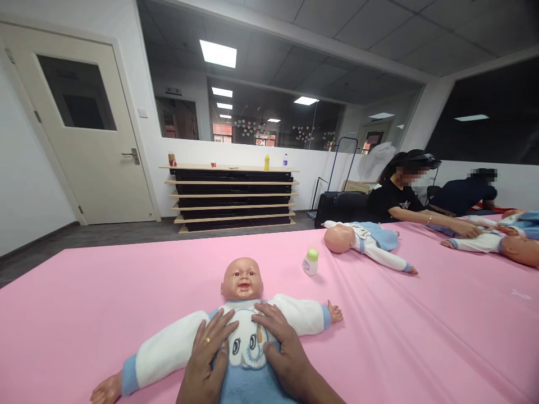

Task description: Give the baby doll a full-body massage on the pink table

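Note:
A baby doll (243, 283) lies face up on the pink-covered table, its arms spread wide. It wears a white and blue outfit (244, 384) with an elephant face on the chest. My left hand (209, 353) rests flat on one side of the doll's chest, fingers stretched out, a ring on one finger. On the other side of the chest lies my right hand (283, 348), its fingers also extended. Both palms are hidden against the cloth. Beyond the doll's outstretched arm stands a small white bottle with a green cap (310, 262).
The pink cover (421, 336) has folds at the right. A second doll (357, 241) lies farther back on it. At the far right a person (404, 193) bends over another doll (509, 247), with one more person behind. Stacked boards (233, 196) stand by the wall.

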